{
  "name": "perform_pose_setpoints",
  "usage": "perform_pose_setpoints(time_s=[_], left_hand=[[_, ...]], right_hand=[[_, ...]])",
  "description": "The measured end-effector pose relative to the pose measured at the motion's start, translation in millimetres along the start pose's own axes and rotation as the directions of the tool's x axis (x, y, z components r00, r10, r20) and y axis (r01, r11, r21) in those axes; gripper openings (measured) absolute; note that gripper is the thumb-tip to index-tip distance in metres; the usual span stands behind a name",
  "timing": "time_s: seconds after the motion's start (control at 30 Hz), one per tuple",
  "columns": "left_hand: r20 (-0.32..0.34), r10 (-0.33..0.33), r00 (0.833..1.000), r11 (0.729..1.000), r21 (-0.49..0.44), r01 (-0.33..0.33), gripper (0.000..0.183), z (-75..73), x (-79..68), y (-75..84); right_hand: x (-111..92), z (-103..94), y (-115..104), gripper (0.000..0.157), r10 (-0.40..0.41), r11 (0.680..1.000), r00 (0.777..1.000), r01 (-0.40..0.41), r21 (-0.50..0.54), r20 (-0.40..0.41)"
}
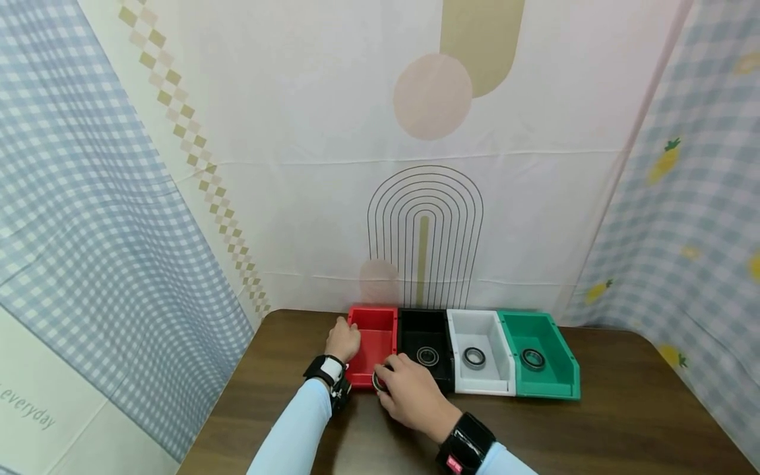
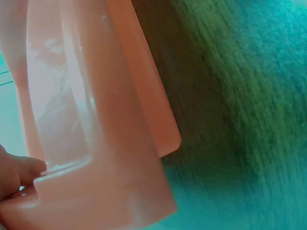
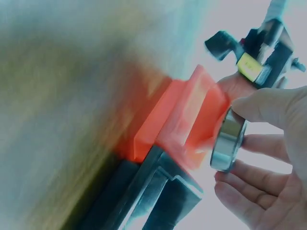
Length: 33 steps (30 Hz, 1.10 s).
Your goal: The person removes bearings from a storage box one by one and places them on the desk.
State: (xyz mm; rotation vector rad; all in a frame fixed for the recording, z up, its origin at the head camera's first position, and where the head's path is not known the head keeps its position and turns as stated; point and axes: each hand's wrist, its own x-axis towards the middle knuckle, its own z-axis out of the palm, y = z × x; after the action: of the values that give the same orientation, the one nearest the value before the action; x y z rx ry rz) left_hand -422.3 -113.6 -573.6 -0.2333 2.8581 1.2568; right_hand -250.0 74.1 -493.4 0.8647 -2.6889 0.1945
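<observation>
In the right wrist view my right hand pinches a ball bearing between thumb and fingers, its shiny steel rim facing out. From the head view, that right hand is over the front of the red bin, beside the black bin. My left hand grips the red bin's left wall, fingers over its edge; the left wrist view has the fingertips at the bin wall. Similar bearings lie in the black bin, one each also in the white bin and the green bin.
The white bin and green bin continue the row to the right, side by side. All four stand on a brown wooden table, close to a printed cloth backdrop. Checked cloths hang at both sides.
</observation>
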Motion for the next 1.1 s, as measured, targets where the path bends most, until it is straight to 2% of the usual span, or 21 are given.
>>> perform_pose_setpoints(time_s=[0.1, 0.33, 0.47, 0.57, 0.7, 0.87, 0.97, 1.0, 1.07, 1.1], left_hand=[[-0.003, 0.001, 1.000, 1.000, -0.012, -0.001, 0.048, 0.5, 0.9, -1.4], [0.005, -0.011, 1.000, 0.999, -0.041, 0.012, 0.047, -9.8, -14.2, 9.9], [0.003, -0.014, 1.000, 1.000, -0.028, 0.014, 0.045, -6.8, -11.2, 7.8], [-0.008, -0.002, 1.000, 1.000, -0.012, 0.002, 0.043, -3.8, -6.6, 4.9], [-0.014, 0.009, 1.000, 1.000, -0.014, -0.009, 0.042, -5.4, -8.9, 7.6], [0.005, 0.004, 1.000, 0.999, -0.035, -0.003, 0.049, -21.0, -30.5, 25.5], [0.018, 0.006, 1.000, 0.999, -0.048, -0.005, 0.055, -24.5, -36.5, 28.5], [0.016, 0.006, 1.000, 0.999, -0.048, -0.005, 0.056, -21.2, -32.2, 24.3], [0.015, 0.005, 1.000, 0.999, -0.046, -0.004, 0.056, -21.4, -33.7, 24.9], [0.016, 0.014, 1.000, 0.999, -0.043, -0.013, 0.056, -17.7, -28.3, 19.9]], right_hand=[[-8.6, -2.5, -7.3, 0.039, -0.016, 1.000, 1.000, 0.016, 0.026, 0.010], [-18.1, 2.4, -19.5, 0.039, -0.041, 0.996, 0.996, 0.034, 0.082, 0.080], [-19.8, 6.4, -22.2, 0.039, -0.039, 0.996, 0.993, 0.029, 0.087, 0.115], [-19.7, 10.2, -23.9, 0.037, -0.043, 0.996, 0.991, 0.033, 0.080, 0.124], [-17.6, 17.0, -27.0, 0.034, -0.052, 0.996, 0.988, 0.042, 0.073, 0.146], [-10.9, 25.9, -33.3, 0.021, -0.071, 0.996, 0.975, 0.058, 0.064, 0.212], [-6.5, 30.4, -37.8, 0.018, -0.071, 0.996, 0.965, 0.054, 0.075, 0.252], [-5.4, 31.9, -39.3, 0.018, -0.071, 0.995, 0.963, 0.051, 0.081, 0.260], [-3.2, 34.9, -41.8, 0.018, -0.070, 0.995, 0.959, 0.046, 0.093, 0.276], [-2.1, 36.3, -43.0, 0.018, -0.072, 0.994, 0.957, 0.047, 0.098, 0.280]])
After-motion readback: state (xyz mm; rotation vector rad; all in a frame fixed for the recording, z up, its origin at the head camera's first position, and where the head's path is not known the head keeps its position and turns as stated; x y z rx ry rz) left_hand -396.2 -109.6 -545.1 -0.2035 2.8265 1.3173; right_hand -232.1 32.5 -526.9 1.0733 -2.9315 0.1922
